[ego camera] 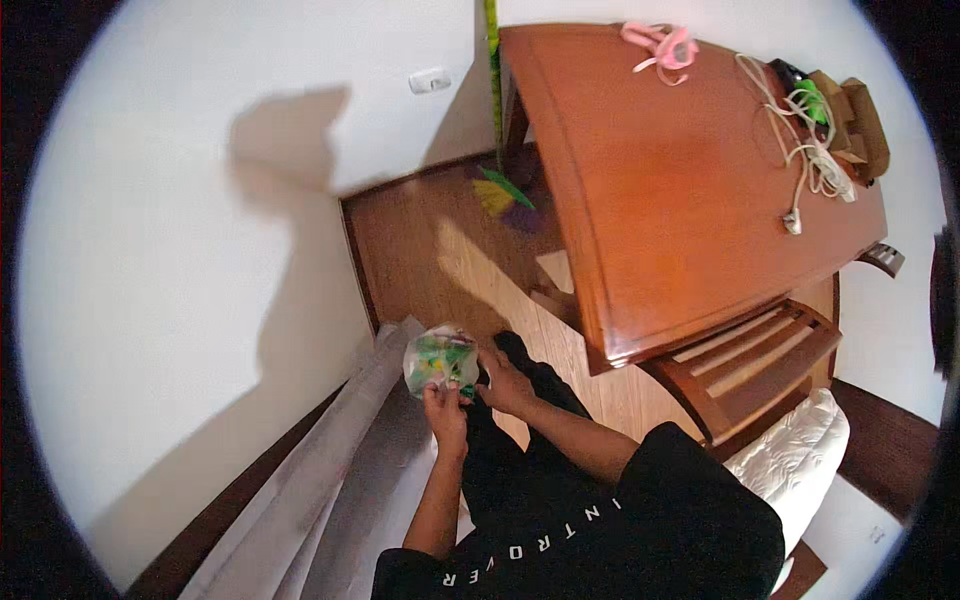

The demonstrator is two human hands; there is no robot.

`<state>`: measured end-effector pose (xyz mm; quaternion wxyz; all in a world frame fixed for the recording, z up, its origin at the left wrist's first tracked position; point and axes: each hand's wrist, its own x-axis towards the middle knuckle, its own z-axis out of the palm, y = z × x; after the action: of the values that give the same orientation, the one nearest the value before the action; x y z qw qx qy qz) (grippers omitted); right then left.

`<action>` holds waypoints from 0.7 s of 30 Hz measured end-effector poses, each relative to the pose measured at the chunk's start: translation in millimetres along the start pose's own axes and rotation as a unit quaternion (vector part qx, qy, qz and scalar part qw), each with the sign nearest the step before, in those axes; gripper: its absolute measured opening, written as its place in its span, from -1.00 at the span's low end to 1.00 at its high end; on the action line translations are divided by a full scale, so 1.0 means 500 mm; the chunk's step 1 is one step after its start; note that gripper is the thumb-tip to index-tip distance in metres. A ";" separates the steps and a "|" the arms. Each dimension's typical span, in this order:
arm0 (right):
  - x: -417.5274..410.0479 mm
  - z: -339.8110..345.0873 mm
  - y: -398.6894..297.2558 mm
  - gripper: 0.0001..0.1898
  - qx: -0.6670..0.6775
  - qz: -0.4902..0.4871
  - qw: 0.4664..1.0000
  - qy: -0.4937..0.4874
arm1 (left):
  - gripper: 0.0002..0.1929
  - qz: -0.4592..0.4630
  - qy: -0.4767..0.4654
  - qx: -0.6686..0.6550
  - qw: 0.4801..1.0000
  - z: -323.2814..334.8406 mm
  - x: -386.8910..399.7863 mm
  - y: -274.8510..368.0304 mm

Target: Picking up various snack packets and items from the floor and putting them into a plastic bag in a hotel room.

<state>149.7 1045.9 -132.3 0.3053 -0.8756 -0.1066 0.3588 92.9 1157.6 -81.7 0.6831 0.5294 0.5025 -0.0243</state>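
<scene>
A clear plastic bag with green and yellow items inside is held in front of my legs. The fingers of my left hand grip its lower edge. My right hand is at the bag's right side, fingers bent around that edge; whether they close on it cannot be told. What exactly lies in the bag is too small to tell. Beyond it on the wood floor, near the wall, rests a broom head with green, yellow and purple bristles, its green handle rising upright.
A wooden table stands at the right, bearing a pink strapped item, a white power strip with cord and an open cardboard box. A slatted chair is at its near side. Grey curtain fabric hangs at the left, beside the wall.
</scene>
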 end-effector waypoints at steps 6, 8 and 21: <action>-0.128 -0.141 -0.113 -0.15 -0.014 -0.153 0.987 0.036 | -0.77 0.021 -0.081 0.041 0.996 0.006 -0.110 0.107; -0.148 -0.148 -0.129 -0.16 -0.028 -0.198 0.978 0.058 | -0.76 0.061 -0.094 0.069 0.991 0.001 -0.121 0.102; -0.249 -0.222 -0.242 -0.44 0.032 -0.177 0.983 -0.034 | -0.62 0.264 -0.168 0.541 0.781 -0.061 -0.227 0.261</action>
<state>141.0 1040.4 73.6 0.3880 -0.8202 -0.2588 0.3313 90.7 1180.9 92.3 0.3378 0.9113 0.1249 -0.1998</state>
